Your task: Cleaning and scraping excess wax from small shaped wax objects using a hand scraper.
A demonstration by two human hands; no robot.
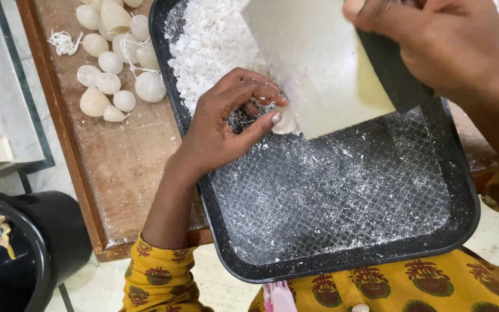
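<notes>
The left hand (232,124) is curled over the black tray (376,254), pinching a small pale shell piece (286,122) between thumb and fingertips at the lower edge of the white board (313,63). The right hand (434,40), at 1 o'clock, is clenched on the dark upper edge of that board, which stands tilted in the tray. A heap of white shell flakes (215,40) lies at 11 o'clock in the tray; the rest of the tray floor carries only a thin dusting. The tray overhangs the near edge of the wooden bench (116,162) and extends above the lap: downward pressure at 6 o'clock could tip it and spill the flakes. The fingertips sit against the board edge and could be pinched or scraped. Whole pale shells (116,52) at 10 o'clock lie loose on the bench, near its edge, above a black bucket (30,242).
</notes>
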